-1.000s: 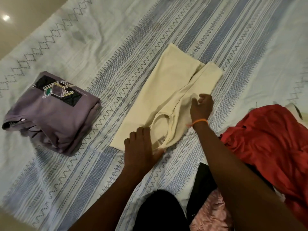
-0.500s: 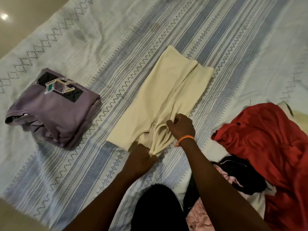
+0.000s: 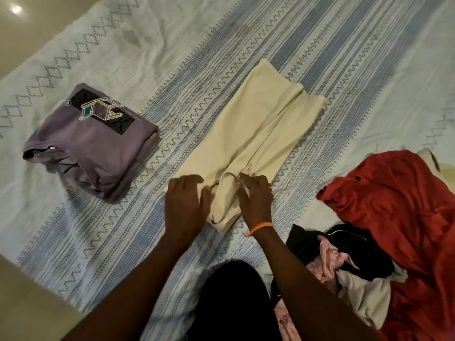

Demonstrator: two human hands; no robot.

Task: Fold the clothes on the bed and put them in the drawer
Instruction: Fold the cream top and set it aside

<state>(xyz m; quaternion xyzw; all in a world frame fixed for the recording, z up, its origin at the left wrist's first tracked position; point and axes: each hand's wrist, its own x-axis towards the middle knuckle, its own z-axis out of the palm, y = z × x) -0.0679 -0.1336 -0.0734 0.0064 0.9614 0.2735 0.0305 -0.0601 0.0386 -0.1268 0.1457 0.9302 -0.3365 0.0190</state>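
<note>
A cream sleeveless garment (image 3: 256,129) lies lengthwise in the middle of the striped bed sheet (image 3: 344,57), its sides folded inward. My left hand (image 3: 187,205) presses down on its near left corner with the fingers spread. My right hand (image 3: 256,200), with an orange band on the wrist, pinches the bunched strap end at the near right. The strap end bulges up between the two hands. A folded purple shirt (image 3: 91,141) with a printed graphic sits to the left on the sheet.
A heap of unfolded clothes lies at the right: a red garment (image 3: 394,205), a black one (image 3: 344,249), and pink satin cloth (image 3: 327,262). Tiled floor (image 3: 29,23) shows at the far left, past the bed edge. No drawer is in view.
Both hands have come to the near strap end of the cream garment. The right hand pulled back from the middle of it, and the straps are now bunched between the hands.
</note>
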